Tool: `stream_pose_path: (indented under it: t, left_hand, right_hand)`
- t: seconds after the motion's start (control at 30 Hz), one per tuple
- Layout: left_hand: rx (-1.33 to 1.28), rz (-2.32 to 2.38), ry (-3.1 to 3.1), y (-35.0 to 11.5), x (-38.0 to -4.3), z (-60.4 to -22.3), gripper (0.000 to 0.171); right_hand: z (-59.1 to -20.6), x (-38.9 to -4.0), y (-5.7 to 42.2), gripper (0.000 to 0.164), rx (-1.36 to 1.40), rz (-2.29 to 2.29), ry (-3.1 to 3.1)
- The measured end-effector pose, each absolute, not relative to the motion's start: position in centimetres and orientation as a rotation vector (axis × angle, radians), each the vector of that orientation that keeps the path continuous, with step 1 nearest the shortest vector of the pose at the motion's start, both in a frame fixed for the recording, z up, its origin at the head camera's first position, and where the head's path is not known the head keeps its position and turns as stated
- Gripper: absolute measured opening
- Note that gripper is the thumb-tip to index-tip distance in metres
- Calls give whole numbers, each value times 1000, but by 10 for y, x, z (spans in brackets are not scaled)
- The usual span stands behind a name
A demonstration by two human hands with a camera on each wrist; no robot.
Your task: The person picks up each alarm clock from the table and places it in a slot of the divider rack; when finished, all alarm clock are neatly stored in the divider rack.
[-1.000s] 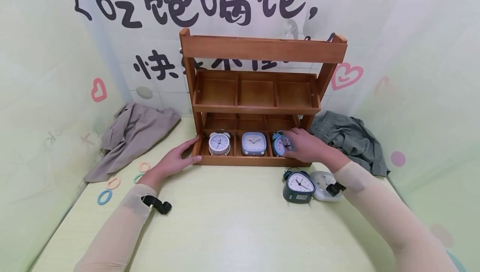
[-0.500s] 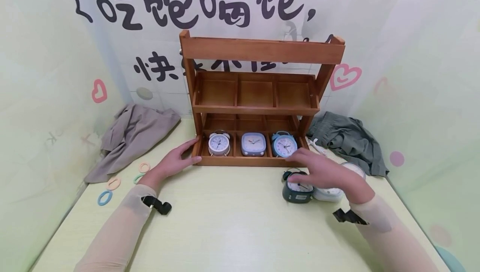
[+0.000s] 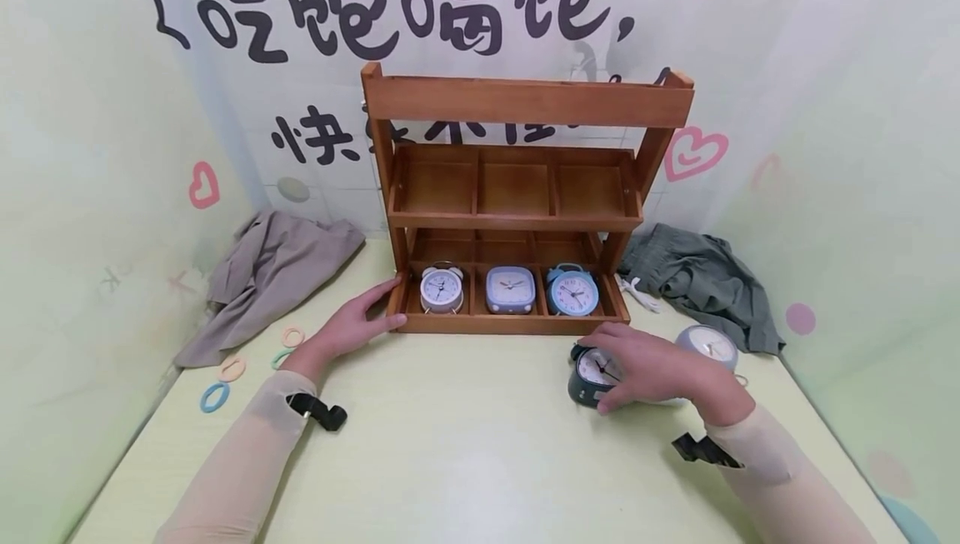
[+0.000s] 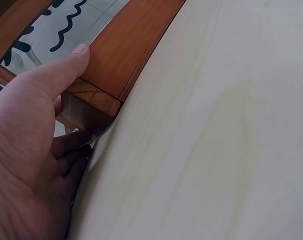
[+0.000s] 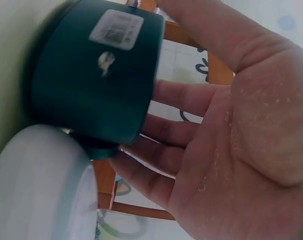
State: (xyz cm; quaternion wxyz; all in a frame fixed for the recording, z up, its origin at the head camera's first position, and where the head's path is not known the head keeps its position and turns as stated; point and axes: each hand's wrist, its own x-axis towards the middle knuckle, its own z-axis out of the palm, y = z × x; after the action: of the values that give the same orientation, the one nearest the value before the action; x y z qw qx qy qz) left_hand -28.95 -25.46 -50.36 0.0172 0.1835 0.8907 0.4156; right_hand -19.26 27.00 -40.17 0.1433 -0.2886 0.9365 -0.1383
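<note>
My left hand (image 3: 358,329) grips the left end of the wooden shelf (image 3: 510,325); in the left wrist view the thumb lies on its front board and the fingers are around the corner. My right hand (image 3: 648,367) is around a dark green alarm clock (image 3: 588,387) on the table, fingers behind it and thumb in front. In the right wrist view those fingers are loosely extended beside the clock. In the lower tier, a white twin-bell alarm clock (image 3: 442,289), a lavender square clock (image 3: 511,290) and a blue twin-bell clock (image 3: 572,291) stand in separate compartments.
A pale clock (image 5: 36,185) lies against the green one, mostly hidden by my hand in the head view. Another round clock (image 3: 708,346) is farther right. Grey-brown cloth (image 3: 277,277) and dark grey cloth (image 3: 697,286) flank the shelf. Several coloured rings (image 3: 215,396) lie left.
My right hand has let go of the blue clock in the right compartment and moved down and toward me to the dark green clock. The left hand stays on the shelf.
</note>
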Motion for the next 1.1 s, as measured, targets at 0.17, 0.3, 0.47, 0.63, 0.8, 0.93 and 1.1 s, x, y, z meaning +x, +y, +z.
stream_pose_path:
  t: [0.17,0.3,0.47,0.63,0.8,0.93,1.1]
  left_hand:
    - [587,1284,2794,-253,-290,-504,87]
    - [577,1296,2782,-252,-291,-504,87]
    - [553,1295,2764,-252,-292,-503,87]
    - [579,1277,2773,-250,-293,-502,86]
    - [581,1278,2773,-251,-291,-498,86]
    - [554,1277,2771,-254,-287,-499,86]
    - [562,1288,2766,-254,-286,-501,86]
  right_hand:
    - [-407,-195,272,98,-846,-377,2716]
    - [-410,-196,272,92,-869,-387,2756]
    - [-412,-196,271,83,-925,-406,2796]
    - [-407,-193,265,82,-1052,-459,2799]
    - [-378,-200,241,86,-1365,-496,2868]
    - [-345,-214,211,89,-1592,-494,2937]
    - [-303,-238,170,89,-1659,-503,3010]
